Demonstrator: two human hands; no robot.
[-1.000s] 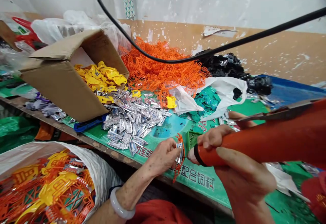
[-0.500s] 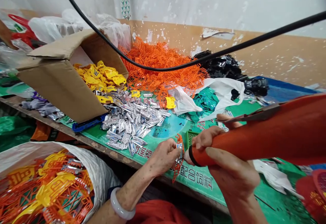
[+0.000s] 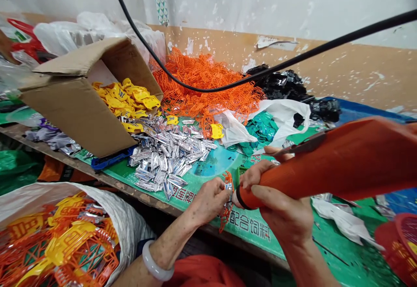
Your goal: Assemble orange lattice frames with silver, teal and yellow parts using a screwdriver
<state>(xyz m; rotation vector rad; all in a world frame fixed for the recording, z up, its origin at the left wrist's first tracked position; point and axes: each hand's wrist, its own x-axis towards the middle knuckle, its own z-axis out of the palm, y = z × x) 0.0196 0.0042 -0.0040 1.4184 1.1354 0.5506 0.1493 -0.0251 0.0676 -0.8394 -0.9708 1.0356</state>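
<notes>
Orange plastic frame pinched in left hand with foil strip, right hand gripping orange tool, tip at frame.

Two hands (one bangle), one cardboard box

Head camera, near hands, facing down, seemingly wide.

Along the back edge of the green bench, a vivid orange lattice heap is glowing beside black packets and teal packets. Silver foil sachets are glinting mid-bench, yellow plastic pieces are showing inside the brown carton, and an orange-red tool handle with a black ring is filling the right edge.
</notes>
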